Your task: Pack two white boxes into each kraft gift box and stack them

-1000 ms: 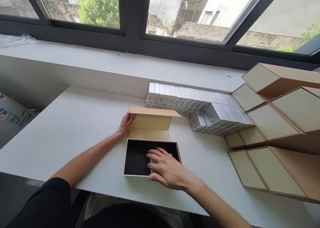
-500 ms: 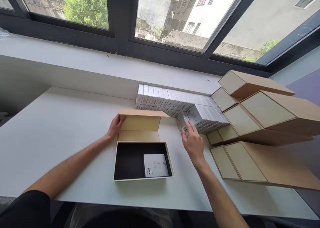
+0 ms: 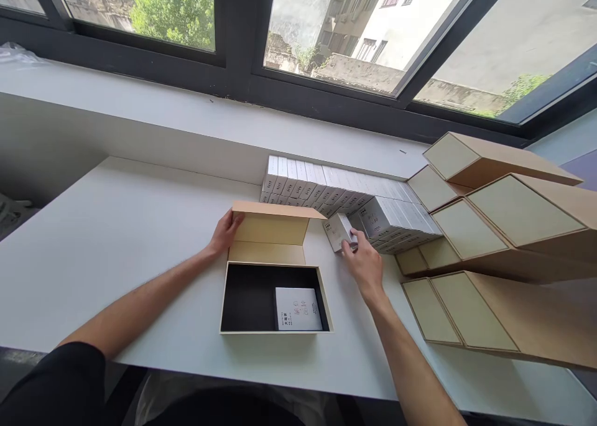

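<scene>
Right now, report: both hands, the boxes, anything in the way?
Left grip holding raised tan cardboard lid. Right grip on small white printed carton, beside white carton stack. Flat white carton lies in black-lined open box. Nothing between.

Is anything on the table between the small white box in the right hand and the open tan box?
Nothing visible. Only bare table separates the small white box in the right hand from the open tan box. A second white box lies inside.

Black short sleeve [image 3: 56,385] on the left arm; forearms bare to left hand [image 3: 225,232] and right hand [image 3: 364,265]
</scene>
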A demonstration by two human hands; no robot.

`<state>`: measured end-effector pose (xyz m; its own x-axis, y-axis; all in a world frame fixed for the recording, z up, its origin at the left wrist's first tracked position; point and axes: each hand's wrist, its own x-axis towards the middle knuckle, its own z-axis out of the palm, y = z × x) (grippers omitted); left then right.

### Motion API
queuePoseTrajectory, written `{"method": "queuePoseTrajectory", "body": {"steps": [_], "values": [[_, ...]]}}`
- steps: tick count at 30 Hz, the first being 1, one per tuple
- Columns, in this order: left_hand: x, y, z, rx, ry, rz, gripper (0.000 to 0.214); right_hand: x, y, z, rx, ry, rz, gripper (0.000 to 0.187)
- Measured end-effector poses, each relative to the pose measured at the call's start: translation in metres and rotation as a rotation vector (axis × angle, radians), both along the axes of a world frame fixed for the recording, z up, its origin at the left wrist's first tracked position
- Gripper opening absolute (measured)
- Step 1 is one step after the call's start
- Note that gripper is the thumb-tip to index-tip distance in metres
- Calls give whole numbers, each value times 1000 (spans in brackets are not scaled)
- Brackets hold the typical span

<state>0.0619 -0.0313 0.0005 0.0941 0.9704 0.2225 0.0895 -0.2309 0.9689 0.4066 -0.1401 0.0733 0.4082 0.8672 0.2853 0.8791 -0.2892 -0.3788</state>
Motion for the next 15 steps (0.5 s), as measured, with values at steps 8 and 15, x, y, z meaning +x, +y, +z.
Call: {"method": "queuePoseTrajectory", "body": {"steps": [8,15], "values": [[3,9,-5,8,8,-2,32,32,-77,16,242,823,54,41],[0,10,-5,14,4,-22,29,-49,-83,40,-150,343,616,33]]}}
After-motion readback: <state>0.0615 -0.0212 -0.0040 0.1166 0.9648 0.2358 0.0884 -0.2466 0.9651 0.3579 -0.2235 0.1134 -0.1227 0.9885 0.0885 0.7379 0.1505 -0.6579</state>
